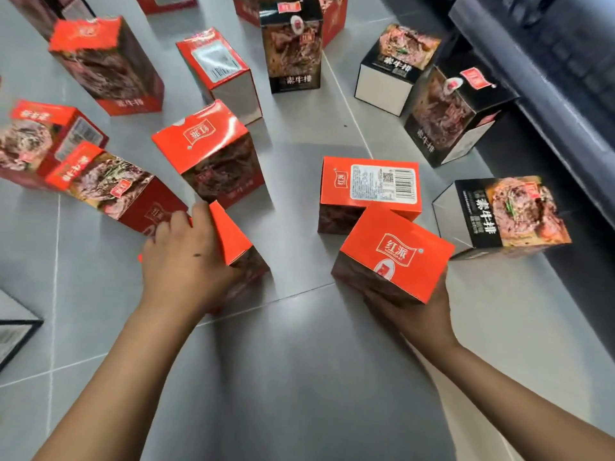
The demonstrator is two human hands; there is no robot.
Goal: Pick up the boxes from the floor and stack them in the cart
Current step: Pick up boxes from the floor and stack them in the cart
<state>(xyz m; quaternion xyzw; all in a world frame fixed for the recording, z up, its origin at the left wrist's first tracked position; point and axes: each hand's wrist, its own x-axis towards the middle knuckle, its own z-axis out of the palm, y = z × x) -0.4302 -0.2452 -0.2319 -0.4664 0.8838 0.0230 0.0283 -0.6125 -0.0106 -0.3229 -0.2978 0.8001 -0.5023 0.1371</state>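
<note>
Several red and black food boxes lie scattered over the grey tiled floor (pixel 299 361). My left hand (pixel 186 261) grips the top of a red box (pixel 233 241) standing near the centre left, fingers curled over its far edge. My right hand (pixel 416 307) holds another red box (pixel 396 257) from below and behind, its orange top with a white logo tilted toward me. The cart is not in view.
More red boxes (pixel 209 151) (pixel 369 188) stand just beyond my hands, and black boxes (pixel 506 214) (pixel 446 114) sit at the right. A dark sofa or bench (pixel 559 78) runs along the right edge. A black-framed object (pixel 13 327) pokes in at the left.
</note>
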